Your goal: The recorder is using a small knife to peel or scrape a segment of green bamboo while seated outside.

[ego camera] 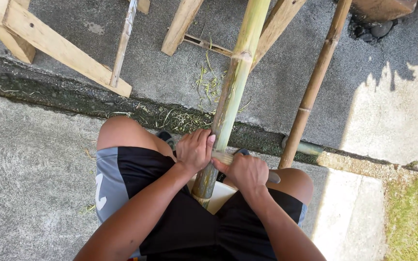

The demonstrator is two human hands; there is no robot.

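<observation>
While seated over concrete ground [35,159], one green bamboo pole [233,87] slanted up between the knees, lower end above a white seat [221,195]. Beside it: one brown bamboo pole [315,82], near but apart. Behind: three wooden beams [59,48] of a frame. Scattered by the pole's middle: green shavings [209,84], too many to count. Left hand [195,151]: fingers wrapped around the green pole. Right hand [247,173]: fingers closed on one blade tool [223,157], pressed against the pole.
</observation>
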